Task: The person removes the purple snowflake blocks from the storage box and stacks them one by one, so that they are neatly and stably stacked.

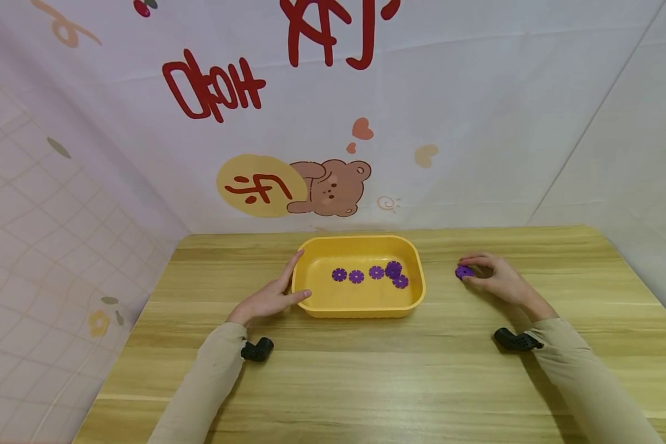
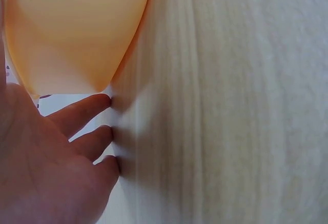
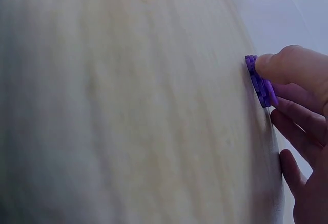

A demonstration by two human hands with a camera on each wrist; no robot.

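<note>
A yellow plastic tub (image 1: pixel 361 311) stands on the wooden table, with several purple notched discs, like snowflake building pieces (image 1: pixel 356 277), lying on its floor. At its left end my left hand (image 1: pixel 269 299) rests against it, thumb and index finger spread along the rim. The left wrist view shows the other fingertips (image 2: pixel 105 100) down at the tabletop beside the tub wall (image 2: pixel 77 34). Right of the tub, my right hand (image 1: pixel 496 280) pinches purple notched discs (image 1: pixel 464 272) between thumb and fingers. Seen edge-on in the right wrist view, these discs (image 3: pixel 259 83) overlap one another close over the table.
The wooden table (image 1: pixel 366 382) runs up to a white printed wall cloth (image 1: pixel 477 123) behind the tub. A black wrist mount (image 1: pixel 258 349) sticks out from the left sleeve, and another black mount (image 1: pixel 515 340) from the right sleeve.
</note>
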